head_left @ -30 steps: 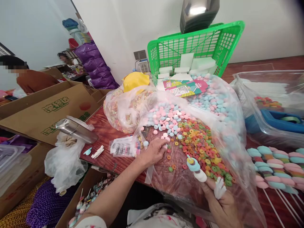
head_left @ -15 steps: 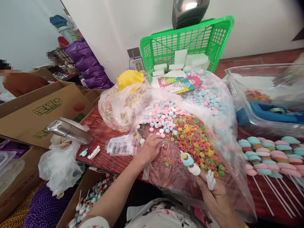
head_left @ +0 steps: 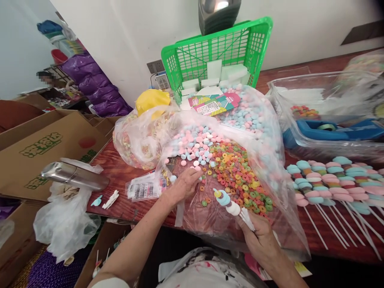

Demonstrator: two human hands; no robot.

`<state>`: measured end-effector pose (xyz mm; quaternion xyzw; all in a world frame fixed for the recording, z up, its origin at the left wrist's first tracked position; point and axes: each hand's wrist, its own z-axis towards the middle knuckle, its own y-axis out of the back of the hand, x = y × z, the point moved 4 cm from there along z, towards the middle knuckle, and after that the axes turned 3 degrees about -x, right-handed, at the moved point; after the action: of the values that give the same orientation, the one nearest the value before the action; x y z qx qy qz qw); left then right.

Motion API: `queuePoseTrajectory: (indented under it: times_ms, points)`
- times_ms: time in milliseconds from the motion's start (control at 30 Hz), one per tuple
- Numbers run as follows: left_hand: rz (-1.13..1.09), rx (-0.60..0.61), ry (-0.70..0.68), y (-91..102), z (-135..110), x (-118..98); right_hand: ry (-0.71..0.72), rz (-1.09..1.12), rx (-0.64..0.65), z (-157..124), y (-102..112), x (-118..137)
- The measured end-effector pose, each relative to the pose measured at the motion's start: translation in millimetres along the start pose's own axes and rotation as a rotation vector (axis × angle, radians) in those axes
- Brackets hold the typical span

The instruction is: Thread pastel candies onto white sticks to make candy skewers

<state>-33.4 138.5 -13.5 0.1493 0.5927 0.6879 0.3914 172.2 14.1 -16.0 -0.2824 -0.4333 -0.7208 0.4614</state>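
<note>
In my right hand [head_left: 261, 236] I grip a candy skewer [head_left: 224, 198] threaded with a yellow ring, blue pieces and white round pieces. A cluster of slim white pieces [head_left: 247, 219] sticks out beside my thumb. My left hand [head_left: 187, 185] reaches down at the near edge of the pink and blue round candies [head_left: 195, 145]. Its fingers are bent together, and what they pinch, if anything, is hidden. Between the hands lie colourful ring gummies [head_left: 240, 176], spread on a clear plastic bag [head_left: 210, 218].
Finished candy skewers [head_left: 333, 182] lie at the right, below a clear bin [head_left: 276, 86] with a blue tape dispenser [head_left: 339, 130]. A green basket [head_left: 216, 44] stands behind. Left are a steel flask [head_left: 75, 176], small packets [head_left: 145, 186] and a cardboard box [head_left: 57, 148]. Another person sits far left.
The view has shifted right, so things appear further left. My right hand has turned a little, tilting the skewer and white pieces. My left hand stays by the round candies.
</note>
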Motion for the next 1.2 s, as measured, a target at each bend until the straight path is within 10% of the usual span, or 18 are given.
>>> queuePoseTrajectory:
  times_ms: [367, 567, 733, 933, 1200]
  points:
    - [0.000, 0.114, 0.124, 7.8, 10, -2, -0.073, -0.050, 0.114, -5, -9, -7]
    - [-0.848, -0.315, 0.649, 18.2, -7, 20, -0.134, -0.052, 0.129, -5, -9, -11]
    - [-1.299, -0.421, 0.858, 14.5, -16, -3, -0.157, -0.031, 0.157, -6, -13, -12]
    - [-1.458, -0.414, 0.768, 7.5, -5, -43, -0.183, -0.053, 0.151, -2, -8, -9]
    - [-0.967, -0.532, 0.426, 26.7, -2, -61, -0.149, -0.129, 0.139, 0, -2, -8]
